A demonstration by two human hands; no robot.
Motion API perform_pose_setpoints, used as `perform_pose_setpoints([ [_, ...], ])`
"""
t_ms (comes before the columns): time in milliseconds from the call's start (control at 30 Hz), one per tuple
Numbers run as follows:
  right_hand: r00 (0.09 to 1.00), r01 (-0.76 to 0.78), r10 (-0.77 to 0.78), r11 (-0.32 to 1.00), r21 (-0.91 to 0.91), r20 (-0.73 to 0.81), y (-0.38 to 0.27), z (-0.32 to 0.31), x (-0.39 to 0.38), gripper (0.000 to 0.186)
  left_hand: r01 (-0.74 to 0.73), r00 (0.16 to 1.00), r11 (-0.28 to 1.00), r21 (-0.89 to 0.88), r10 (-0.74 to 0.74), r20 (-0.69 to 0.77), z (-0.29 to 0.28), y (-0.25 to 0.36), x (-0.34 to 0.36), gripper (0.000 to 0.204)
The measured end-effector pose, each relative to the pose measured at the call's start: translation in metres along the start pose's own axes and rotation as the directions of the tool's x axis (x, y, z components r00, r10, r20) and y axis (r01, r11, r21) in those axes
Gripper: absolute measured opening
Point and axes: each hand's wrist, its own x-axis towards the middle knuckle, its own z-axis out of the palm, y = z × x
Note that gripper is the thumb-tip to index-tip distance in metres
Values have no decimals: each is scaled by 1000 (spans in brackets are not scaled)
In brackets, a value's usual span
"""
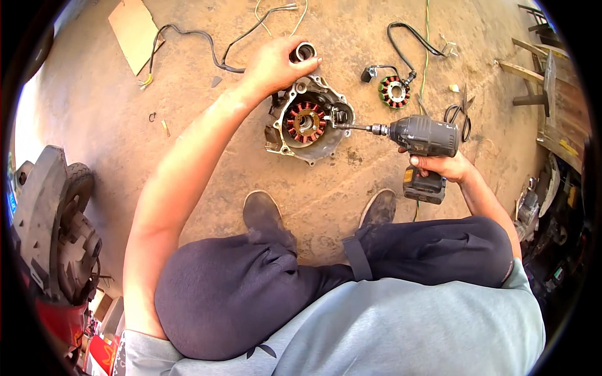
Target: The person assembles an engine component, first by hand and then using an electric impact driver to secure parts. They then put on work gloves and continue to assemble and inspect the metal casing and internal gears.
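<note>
A round metal engine cover (323, 149) lies on the floor ahead of my feet, its inside facing up. Within it sits a stator (306, 121) with copper windings. My left hand (279, 64) is closed around the cover's ring-shaped collar (305, 52) at the far edge. In my right hand (442, 166) is a dark cordless impact driver (426, 136), gripped by the handle. Its long bit (357, 126) points left and reaches a small part (339, 116) at the cover's right inner side. Whether the bit is seated in a screw is too small to tell.
A second stator (394, 92) with a black cable lies beyond the driver, beside scissors (462, 114). Cardboard (136, 36) and a dark wire harness (210, 47) are at the far left. Motorcycle parts (63, 232) stand at left; a wooden bench (564, 106) is at right.
</note>
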Motion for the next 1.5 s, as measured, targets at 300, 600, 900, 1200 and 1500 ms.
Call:
perform_pose_setpoints([
  [300, 815, 523, -531, 497, -693, 234, -20, -8, -6, 37, -2, 998, 994, 111, 9, -60, 0, 9, -5, 46],
  [600, 976, 168, -172, 985, -41, -136, 24, -4, -10, 28, 78, 996, 997, 13, -77, -33, 1, 4, -12, 43],
  [900, 834, 405, -550, 569, -716, 34, -25, 12, -34, 33, 65, 998, 949, 308, -66, -8, 2, 70, -13, 50],
  [1200, 920, 389, -354, 870, 301, -166, 49, 6, -53, 50, 240, 971, 950, 199, -234, -53, -11, 25, -17, 48],
  [1500, 996, 88, -88, 769, 633, -31, 98, 6, 0, 43, 304, 951, 946, 110, -308, 24, -30, -7, -38, 49],
])
